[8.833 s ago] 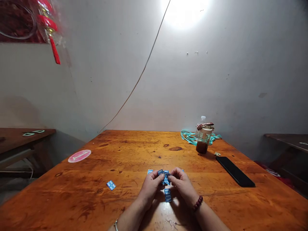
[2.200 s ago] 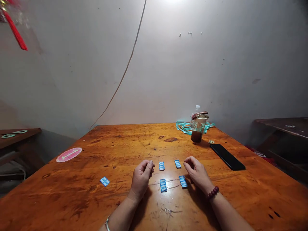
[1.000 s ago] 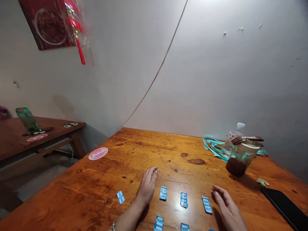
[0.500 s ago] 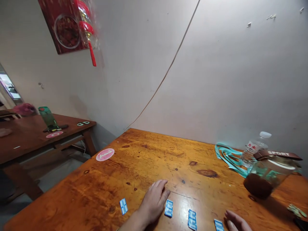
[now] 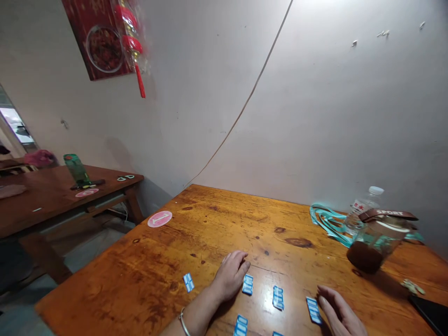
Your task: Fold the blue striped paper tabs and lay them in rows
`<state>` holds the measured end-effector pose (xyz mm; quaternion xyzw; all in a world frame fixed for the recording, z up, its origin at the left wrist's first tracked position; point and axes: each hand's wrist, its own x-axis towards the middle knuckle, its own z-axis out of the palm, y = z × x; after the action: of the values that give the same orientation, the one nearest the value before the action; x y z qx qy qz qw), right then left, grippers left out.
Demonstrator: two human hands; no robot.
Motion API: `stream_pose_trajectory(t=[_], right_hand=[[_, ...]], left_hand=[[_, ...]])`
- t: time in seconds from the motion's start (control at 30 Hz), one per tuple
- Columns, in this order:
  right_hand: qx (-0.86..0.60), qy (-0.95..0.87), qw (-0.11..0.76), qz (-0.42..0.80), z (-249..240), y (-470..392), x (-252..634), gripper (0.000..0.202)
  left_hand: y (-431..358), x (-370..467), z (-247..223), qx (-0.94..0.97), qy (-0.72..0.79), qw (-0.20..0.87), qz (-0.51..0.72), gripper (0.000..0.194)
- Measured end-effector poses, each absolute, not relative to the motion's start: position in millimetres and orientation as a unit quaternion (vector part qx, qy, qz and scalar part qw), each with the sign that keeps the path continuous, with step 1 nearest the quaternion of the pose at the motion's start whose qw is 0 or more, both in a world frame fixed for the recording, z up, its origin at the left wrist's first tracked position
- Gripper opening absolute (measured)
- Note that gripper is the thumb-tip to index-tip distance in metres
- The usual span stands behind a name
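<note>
Small blue-and-white tiles lie face up on the wooden table (image 5: 168, 261) in front of me. My left hand (image 5: 231, 277) rests flat on the wood, fingertips beside one blue tile (image 5: 248, 284). My right hand (image 5: 338, 312) lies on the table at the lower right, its fingers next to another blue tile (image 5: 313, 310). A third tile (image 5: 278, 297) sits between them, and one more (image 5: 241, 325) at the bottom edge. A lone tile (image 5: 188, 282) lies apart to the left. Neither hand holds anything.
A glass bottle with brown liquid and a strap (image 5: 374, 238), a plastic water bottle (image 5: 360, 207), a teal cord (image 5: 327, 221) and a black phone (image 5: 432, 312) sit at the right. A pink round sticker (image 5: 159, 218) marks the left edge. Another table (image 5: 42, 200) stands left.
Earlier both hands held a bunch of tiles together; now the tiles lie spread out and the hands rest beside them. My view has turned left, bringing the other table in.
</note>
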<state>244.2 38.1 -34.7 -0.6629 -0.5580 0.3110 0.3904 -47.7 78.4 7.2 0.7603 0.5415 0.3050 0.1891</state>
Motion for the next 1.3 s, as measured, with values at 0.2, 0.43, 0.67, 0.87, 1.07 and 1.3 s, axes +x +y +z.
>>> stream_pose_trajectory(t=[0.2, 0.43, 0.67, 0.87, 1.07, 1.3], right_hand=[[-0.643, -0.57, 0.427, 0.28, -30.9, 31.3, 236.0, 0.04], [-0.625, -0.564, 0.467, 0.269, -18.8, 26.6, 229.4, 0.035], [-0.62, -0.564, 0.482, 0.256, -20.3, 27.0, 230.2, 0.033], [-0.628, -0.586, 0.45, 0.245, -21.2, 27.4, 230.5, 0.034], [-0.633, -0.643, 0.406, 0.146, -23.0, 30.2, 234.4, 0.031], [-0.627, -0.681, 0.361, 0.114, -21.3, 30.7, 236.2, 0.029]], left_hand=[[76.8, -46.5, 1.3, 0.754, 0.539, 0.193, 0.322, 0.038], [74.2, -42.6, -0.4, 0.732, 0.546, 0.221, 0.342, 0.04], [74.9, -37.7, 5.3, 0.74, 0.562, 0.209, 0.304, 0.039], [87.3, -33.0, 17.4, 0.745, 0.573, 0.2, 0.277, 0.04], [84.4, -35.8, 15.1, 0.747, 0.595, 0.036, 0.293, 0.034], [84.1, -35.3, 16.5, 0.75, 0.617, -0.036, 0.236, 0.033]])
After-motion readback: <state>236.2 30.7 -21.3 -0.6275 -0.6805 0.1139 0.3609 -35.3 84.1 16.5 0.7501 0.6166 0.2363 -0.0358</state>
